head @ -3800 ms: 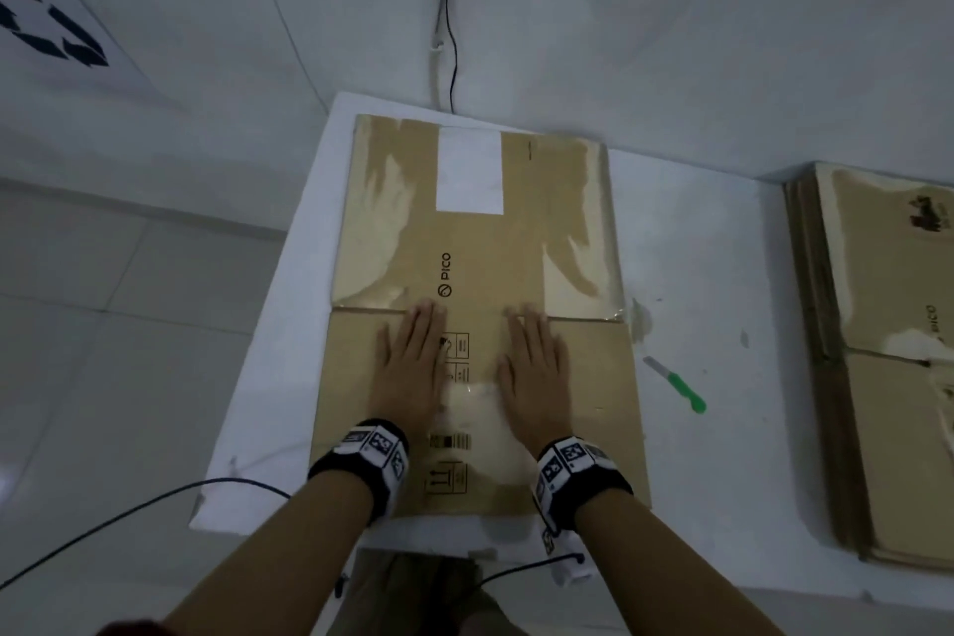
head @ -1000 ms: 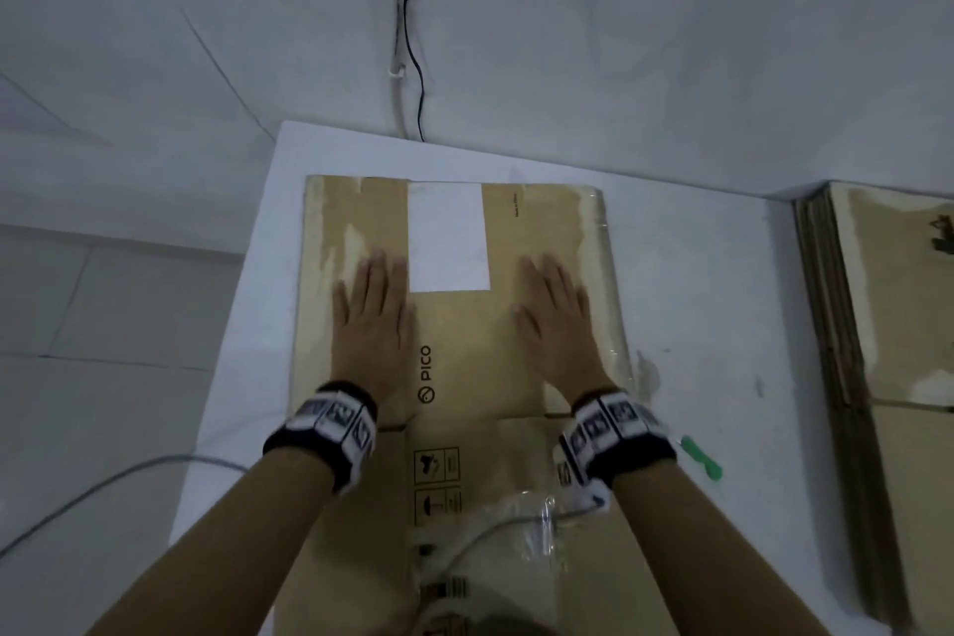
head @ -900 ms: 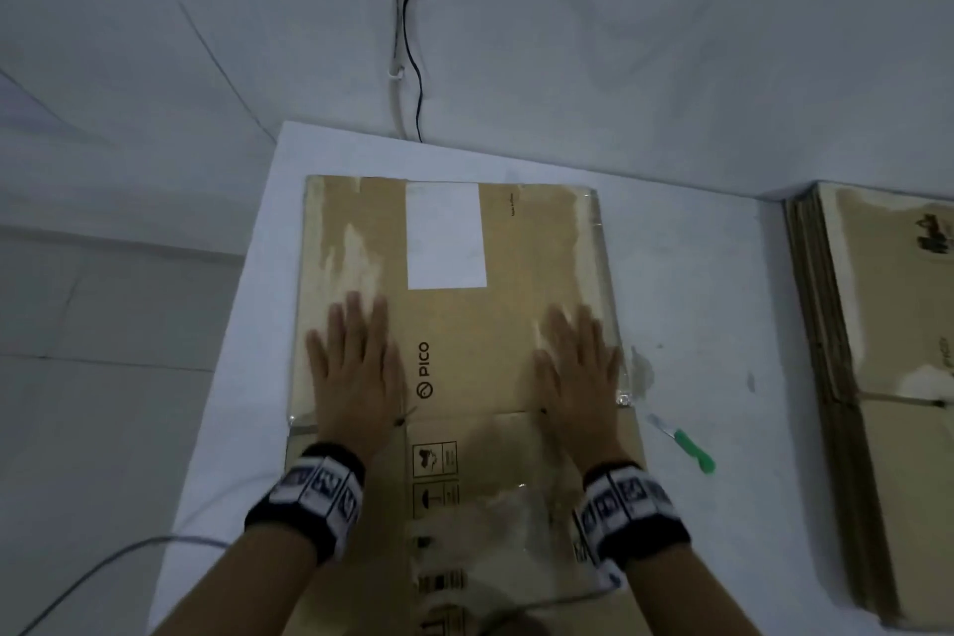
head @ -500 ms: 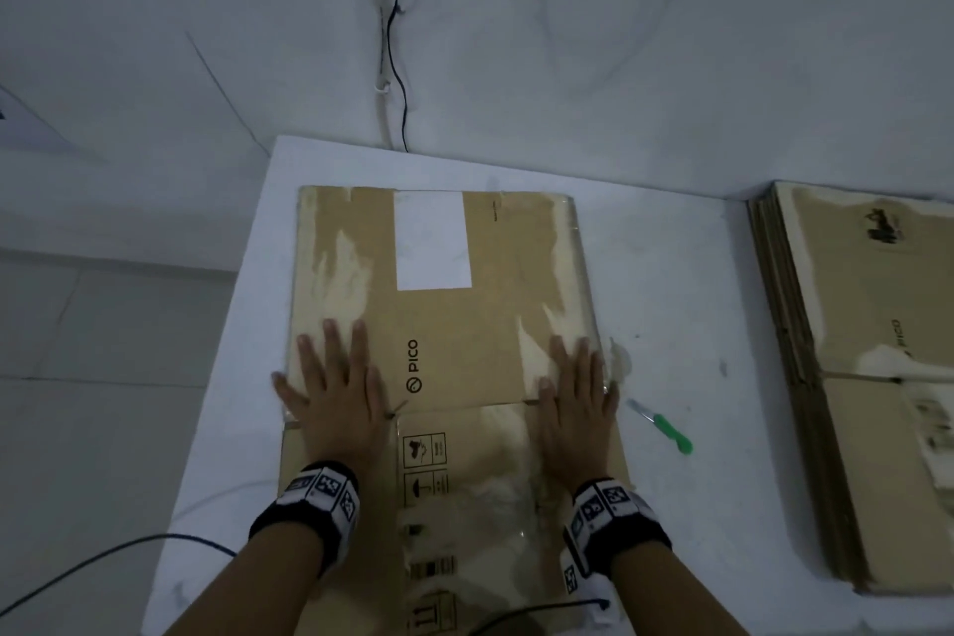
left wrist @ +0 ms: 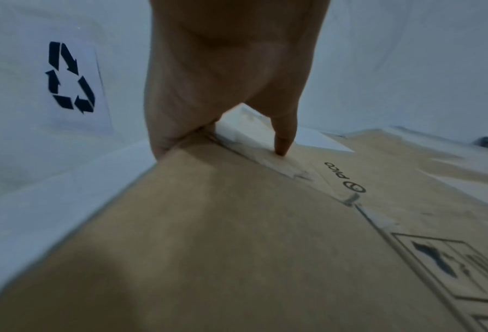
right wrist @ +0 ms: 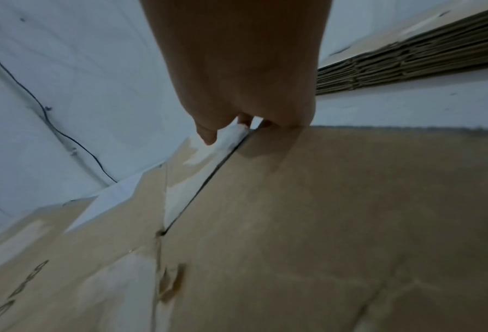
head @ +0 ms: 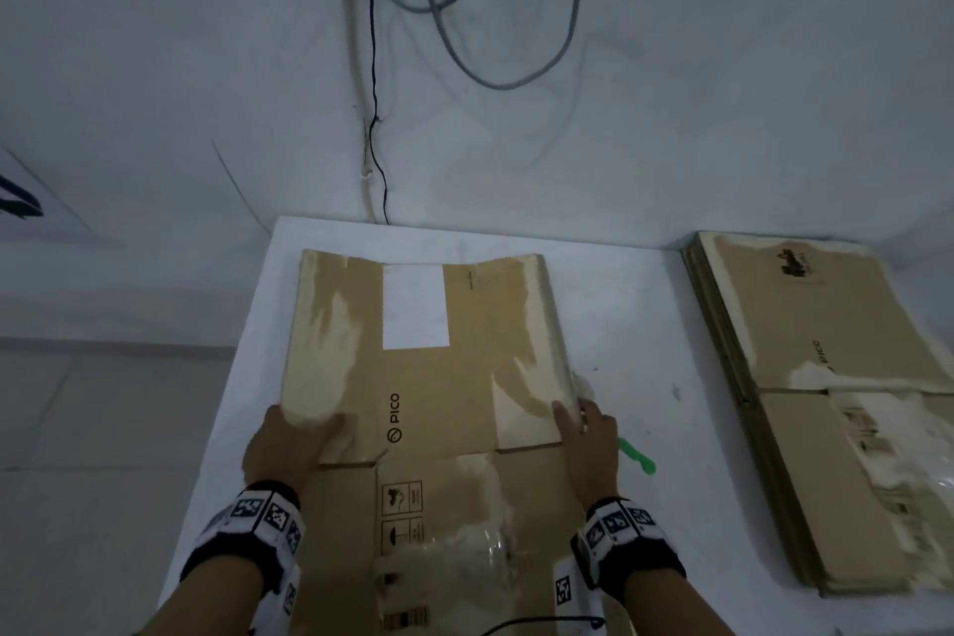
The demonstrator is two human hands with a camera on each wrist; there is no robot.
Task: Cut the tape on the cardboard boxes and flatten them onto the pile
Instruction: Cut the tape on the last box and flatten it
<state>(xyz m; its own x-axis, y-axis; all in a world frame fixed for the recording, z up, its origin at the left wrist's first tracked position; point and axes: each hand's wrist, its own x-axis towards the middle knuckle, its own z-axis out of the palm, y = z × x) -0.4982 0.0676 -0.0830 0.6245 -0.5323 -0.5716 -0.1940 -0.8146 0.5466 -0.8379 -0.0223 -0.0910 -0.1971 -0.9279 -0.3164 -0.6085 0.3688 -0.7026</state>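
Observation:
A flattened brown cardboard box (head: 428, 377) with a white label and "PICO" print lies on the white table (head: 630, 305). My left hand (head: 289, 444) grips its left edge near the cross crease, thumb on top and fingers hidden under the board. My right hand (head: 588, 434) grips the right edge the same way. In the left wrist view the thumb of my left hand (left wrist: 222, 78) presses on the box (left wrist: 237, 247). In the right wrist view my right hand (right wrist: 245, 67) curls round the edge of the box (right wrist: 322, 213). The pile (head: 826, 377) of flattened boxes lies to the right.
A green-handled knife (head: 637, 457) lies on the table just right of my right hand. The pile (right wrist: 407, 60) shows its stacked edges in the right wrist view. Cables (head: 377, 119) hang down the wall behind. A recycling sign (left wrist: 69, 76) is on the left.
Both hands slid back from the far panel and outward off the top face to the side edges. They lay flat before; now they grip the board by its edges.

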